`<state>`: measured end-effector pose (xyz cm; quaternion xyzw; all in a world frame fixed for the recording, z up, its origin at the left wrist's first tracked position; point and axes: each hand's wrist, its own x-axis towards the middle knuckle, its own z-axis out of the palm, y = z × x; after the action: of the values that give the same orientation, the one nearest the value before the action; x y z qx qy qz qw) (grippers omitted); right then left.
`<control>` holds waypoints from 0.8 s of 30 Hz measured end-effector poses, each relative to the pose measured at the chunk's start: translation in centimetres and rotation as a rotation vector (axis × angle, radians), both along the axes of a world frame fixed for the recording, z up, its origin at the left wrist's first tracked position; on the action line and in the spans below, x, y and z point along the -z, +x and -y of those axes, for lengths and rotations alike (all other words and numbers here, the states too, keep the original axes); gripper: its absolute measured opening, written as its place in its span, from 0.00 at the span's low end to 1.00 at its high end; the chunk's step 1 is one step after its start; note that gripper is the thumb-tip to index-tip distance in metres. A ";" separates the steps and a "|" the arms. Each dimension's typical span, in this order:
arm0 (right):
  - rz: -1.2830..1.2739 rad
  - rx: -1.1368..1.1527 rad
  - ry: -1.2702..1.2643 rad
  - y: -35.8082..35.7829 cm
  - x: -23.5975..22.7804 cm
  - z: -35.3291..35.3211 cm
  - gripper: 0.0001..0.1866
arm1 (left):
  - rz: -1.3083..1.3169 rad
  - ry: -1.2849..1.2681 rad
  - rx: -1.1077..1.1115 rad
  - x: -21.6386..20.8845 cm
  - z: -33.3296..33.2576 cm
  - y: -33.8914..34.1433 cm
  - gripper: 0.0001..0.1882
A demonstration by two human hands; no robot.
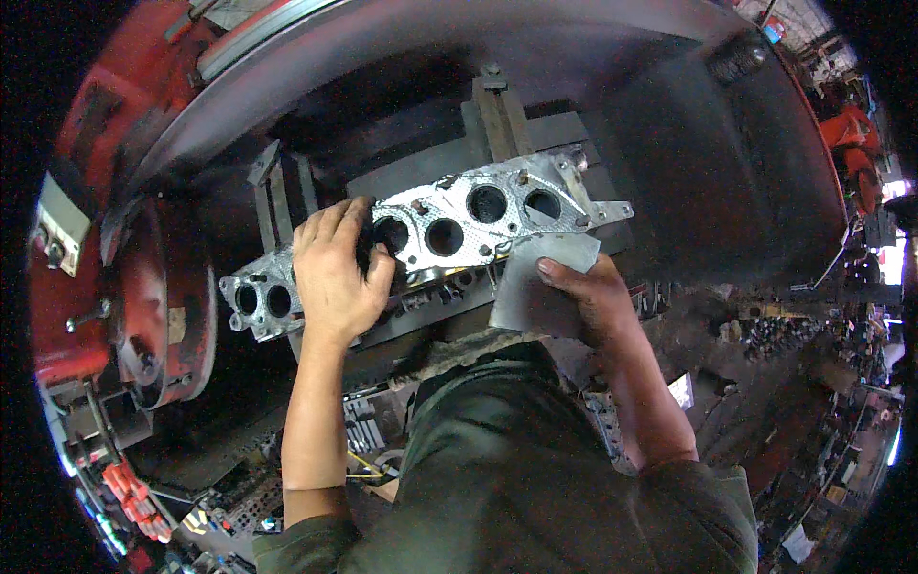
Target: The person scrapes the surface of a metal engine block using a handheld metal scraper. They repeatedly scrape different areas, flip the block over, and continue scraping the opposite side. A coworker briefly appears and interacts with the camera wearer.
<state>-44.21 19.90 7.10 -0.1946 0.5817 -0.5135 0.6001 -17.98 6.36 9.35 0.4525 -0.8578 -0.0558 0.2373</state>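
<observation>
Wearing a dark green shirt (535,469), with bare forearms (320,421) reaching upward from below. Pinching a stiff-looking grey sheet (535,287) in the right hand (604,297), thumb laid across the near face, other fingers hidden behind; impossible to tell how far curled. Overlapping, in this view, the lower edge of a long silvery metal part (449,203) with the sheet's upper edge; impossible to tell whether touching. Resting palm-down on that metal part with the left hand (335,263), left of its middle, fingers slightly bent toward the far edge and thumb parted from them, not closed around anything. Lying slantwise across the middle of the view, right end higher, with a row of round holes (444,237) along a patterned face. Beyond the metal part, partly covered by it, a flat grey plate (411,167); also two slotted bars (499,120), one near each end. Farther out, around all this, a dark grey housing (708,163), with red machinery (76,325) and a round drum (172,297) at left. Farthest off, at right, cluttered small parts (784,335) and a red object (851,153).
</observation>
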 end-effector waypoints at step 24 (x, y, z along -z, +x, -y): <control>-0.077 -0.029 -0.052 1.0 1.4 0.7 0.20 | 0.028 -0.022 0.008 -0.2 -0.2 -0.3 0.30</control>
<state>-43.17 19.21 5.73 -0.2381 0.5880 -0.5119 0.5792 -18.27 6.55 9.59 0.4473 -0.8634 -0.0408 0.2299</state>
